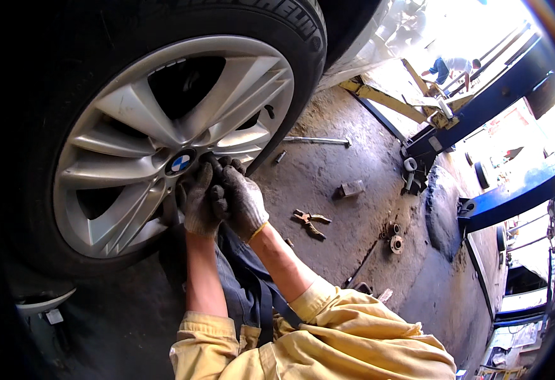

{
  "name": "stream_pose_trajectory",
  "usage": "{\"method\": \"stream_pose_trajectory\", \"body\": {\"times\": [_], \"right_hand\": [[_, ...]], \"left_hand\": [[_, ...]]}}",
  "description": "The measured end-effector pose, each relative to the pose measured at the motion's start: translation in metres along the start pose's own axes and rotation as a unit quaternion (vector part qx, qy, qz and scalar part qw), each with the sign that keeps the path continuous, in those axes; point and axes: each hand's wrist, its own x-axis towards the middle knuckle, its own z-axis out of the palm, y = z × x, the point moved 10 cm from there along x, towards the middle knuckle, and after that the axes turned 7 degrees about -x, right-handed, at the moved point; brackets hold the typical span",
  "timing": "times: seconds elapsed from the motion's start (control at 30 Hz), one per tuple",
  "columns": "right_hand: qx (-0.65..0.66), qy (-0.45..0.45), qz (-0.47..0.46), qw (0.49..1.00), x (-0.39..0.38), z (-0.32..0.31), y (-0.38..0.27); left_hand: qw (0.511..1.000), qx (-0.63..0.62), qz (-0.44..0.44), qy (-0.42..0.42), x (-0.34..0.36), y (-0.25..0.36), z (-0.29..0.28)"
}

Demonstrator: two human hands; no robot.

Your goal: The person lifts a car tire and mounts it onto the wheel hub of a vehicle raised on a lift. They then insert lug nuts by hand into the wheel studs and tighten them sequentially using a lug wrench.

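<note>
A silver alloy wheel [135, 111] with a black tyre [302, 79] fills the left of the view, a round cap [180, 163] at its middle. Both my hands wear dirty grey work gloves and meet just right of that cap. My left hand [201, 204] has its fingers curled near the bolt holes. Against it, my right hand [242, 197] is closed too, its fingertips towards the hub. Something dark shows at the fingertips, but the gloves hide what it is.
On the floor to the right lie a long metal bar [320, 140], a small socket-like cylinder [280, 156], a block [352, 189], pliers [311, 223] and a round flanged part [396, 244]. Beyond stand a yellow lift arm [385, 102] and blue post [486, 95]. Another person [453, 66] bends far back.
</note>
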Motion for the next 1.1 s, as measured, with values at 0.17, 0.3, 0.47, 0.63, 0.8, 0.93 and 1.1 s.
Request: {"method": "stream_pose_trajectory", "body": {"times": [0.17,0.3,0.47,0.63,0.8,0.93,1.1], "right_hand": [[0.233,-0.023,0.330,0.914,-0.023,0.013,0.049],[-0.094,0.054,0.137,0.985,-0.011,-0.021,0.000],[-0.124,0.056,0.081,0.987,-0.008,-0.012,-0.013],[0.126,0.093,0.248,0.956,-0.014,-0.002,0.027],[0.193,0.038,0.251,0.948,-0.007,0.002,0.024],[-0.032,0.032,0.213,0.976,-0.014,-0.012,0.010],[-0.135,0.046,0.043,0.989,-0.008,-0.010,-0.014]], "left_hand": [[0.991,-0.039,0.006,0.131,-0.001,-0.003,-0.009],[0.985,0.027,0.110,0.131,-0.001,0.015,0.001],[0.986,0.055,0.113,0.111,-0.004,0.023,0.007],[0.998,-0.003,0.049,0.050,-0.007,0.018,0.011],[0.995,-0.054,0.021,0.077,0.001,0.005,-0.004],[0.996,-0.056,0.041,0.060,0.006,0.003,-0.009],[0.998,-0.024,0.057,0.021,0.006,0.001,-0.006]]}}
